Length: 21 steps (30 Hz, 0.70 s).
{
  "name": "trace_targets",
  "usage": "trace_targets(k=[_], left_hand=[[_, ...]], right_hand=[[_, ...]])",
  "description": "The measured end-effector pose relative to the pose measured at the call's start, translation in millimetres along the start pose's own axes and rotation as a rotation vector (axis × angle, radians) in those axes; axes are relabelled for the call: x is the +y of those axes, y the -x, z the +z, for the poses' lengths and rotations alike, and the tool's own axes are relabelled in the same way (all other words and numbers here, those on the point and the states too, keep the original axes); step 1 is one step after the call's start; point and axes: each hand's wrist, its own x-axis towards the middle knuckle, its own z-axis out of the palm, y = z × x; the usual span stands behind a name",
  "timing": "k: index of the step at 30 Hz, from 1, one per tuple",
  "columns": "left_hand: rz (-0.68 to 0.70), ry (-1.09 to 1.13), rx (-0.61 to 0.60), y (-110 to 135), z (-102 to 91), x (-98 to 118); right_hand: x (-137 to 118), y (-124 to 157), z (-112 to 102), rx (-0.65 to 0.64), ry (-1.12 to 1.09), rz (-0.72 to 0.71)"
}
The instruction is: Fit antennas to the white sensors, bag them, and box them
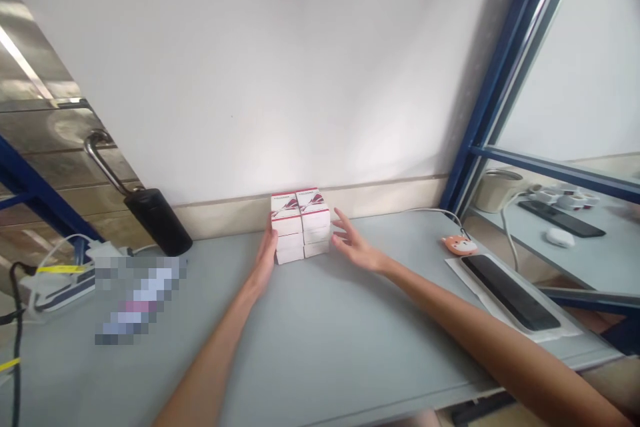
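A stack of small white boxes with red printing stands on the table, in two columns of about three boxes each. My left hand rests with its fingers against the stack's left side, not visibly gripping it. My right hand is open with its fingers spread, and its fingertips are at or very near the stack's right side. The boxes' far sides are hidden.
The pale grey tabletop ends at a beige skirting. A black cylinder stands at the left, beside a pixelated object and a power strip. On the right lie an orange fox-shaped mouse and a black keyboard.
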Motion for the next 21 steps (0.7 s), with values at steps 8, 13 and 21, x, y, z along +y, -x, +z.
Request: trace_targets(k=[8,13,21], left_hand=[[-0.092,0.077,-0.275,9.5,72.5,20.6],[-0.040,0.082,-0.344,-6.9,131.0,23.3],[-0.021,0.050,-0.337,-33.6,204.7,14.8]], right_hand=[[-8.6,18.5,-61.5,0.361,-0.116,-0.055],[-1.0,12.9,-66.1,0.583,-0.029,-0.178],[16.1,9.8,-110.1,0.794,0.038,-0.218]])
